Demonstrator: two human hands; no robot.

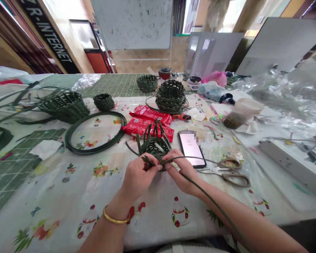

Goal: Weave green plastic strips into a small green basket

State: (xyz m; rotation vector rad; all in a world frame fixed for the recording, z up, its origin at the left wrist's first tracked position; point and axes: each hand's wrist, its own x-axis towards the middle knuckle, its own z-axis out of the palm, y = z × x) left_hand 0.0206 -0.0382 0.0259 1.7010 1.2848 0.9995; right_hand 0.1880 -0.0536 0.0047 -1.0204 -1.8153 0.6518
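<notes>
A small, partly woven green basket (156, 144) stands before me, loose strip ends sticking up from its rim. My left hand (142, 172) pinches a dark green strip at the near side of the basket. Close beside it, my right hand (179, 170) pinches a long green weaving strip (200, 186) against the same side. The strip's tail runs down along my right forearm. Fingers partly hide the near wall of the basket. Right of my hands lie a phone (192, 149) with its screen lit and scissors (226, 170) with brown handles.
Red packets (147, 123) lie just behind the basket. A coil of green strip (94, 151) rests to the left. Finished-looking woven baskets (171, 96) stand farther back. An orange-handled tool (181, 116), a plastic cup (242, 112) and a power strip (292, 165) are on the right.
</notes>
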